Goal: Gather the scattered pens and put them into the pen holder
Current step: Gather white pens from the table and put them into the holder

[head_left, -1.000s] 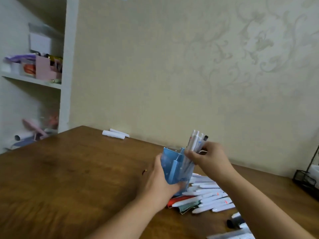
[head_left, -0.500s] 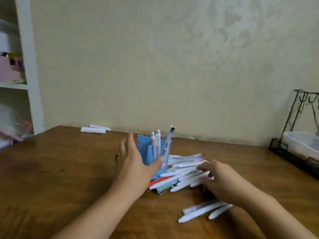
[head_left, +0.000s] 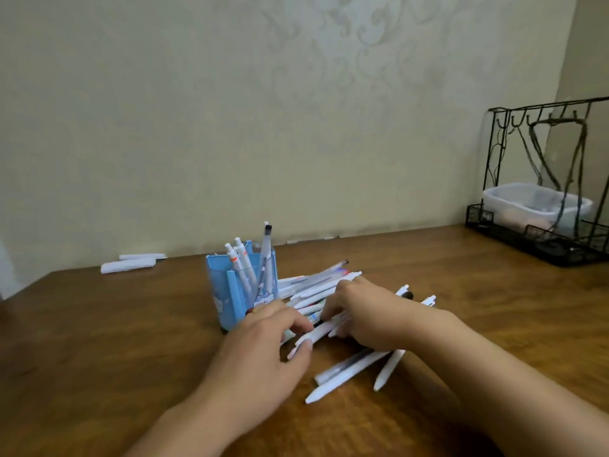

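A light blue pen holder [head_left: 226,293] stands upright on the wooden table [head_left: 99,344], with several white pens [head_left: 244,263] sticking out of it. Just right of it lies a pile of white pens [head_left: 313,286], and three more loose pens [head_left: 349,371] lie nearer to me. My left hand [head_left: 263,354] rests in front of the holder, thumb and fingers pinching one end of a white pen [head_left: 318,333]. My right hand [head_left: 365,316] is curled down over the pile, fingers closed around pens there; its palm hides part of the pile.
A black wire rack [head_left: 540,240] holding a clear plastic box [head_left: 530,204] stands at the table's far right corner. Two white wrapped sticks [head_left: 131,263] lie by the wall at the far left. The wall runs close behind the holder.
The view has swung right and down. My left hand let go of the holder and came onto the pile; my right hand left the pens standing in the holder and closed over the pile.
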